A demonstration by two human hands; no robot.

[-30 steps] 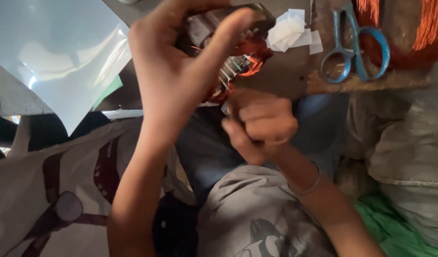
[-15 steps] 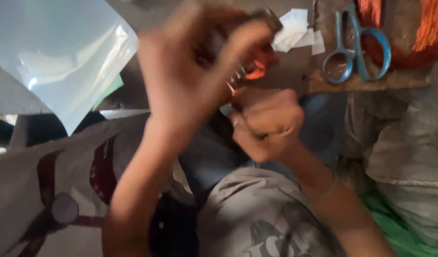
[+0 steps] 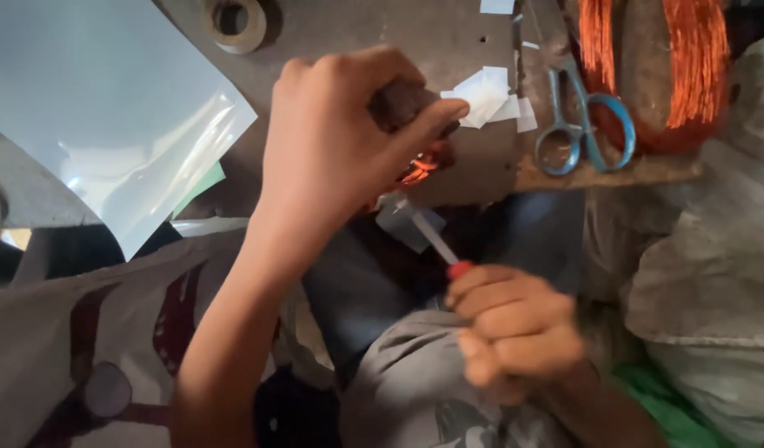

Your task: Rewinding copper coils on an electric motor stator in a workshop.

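- A dark metal part wound with copper wire (image 3: 419, 166), apparently a small motor core, is held near frame centre, at about 12 o'clock from the lap; most of it is hidden by the fingers.
- The left hand (image 3: 340, 149) is closed around this part from above, thumb extended along its upper edge, probably to steady it against the tool.
- A screwdriver (image 3: 432, 236) with a red-collared handle is gripped in the closed fist of the right hand (image 3: 515, 328), at 5 o'clock from the part; its shaft points up toward 11 o'clock, the tip meeting the underside of the windings, seemingly for prying or pressing.
- White paper slips (image 3: 490, 95) lie at 1 o'clock, just beside the thumb tip, on a grey metal bench (image 3: 357, 25).
- Blue-handled scissors (image 3: 585, 124) lie at 3 o'clock, within reach.
- A coil of copper wire (image 3: 689, 66) sits at 2 o'clock.
- A translucent plastic sheet (image 3: 100, 116) lies at 9 o'clock, well apart.
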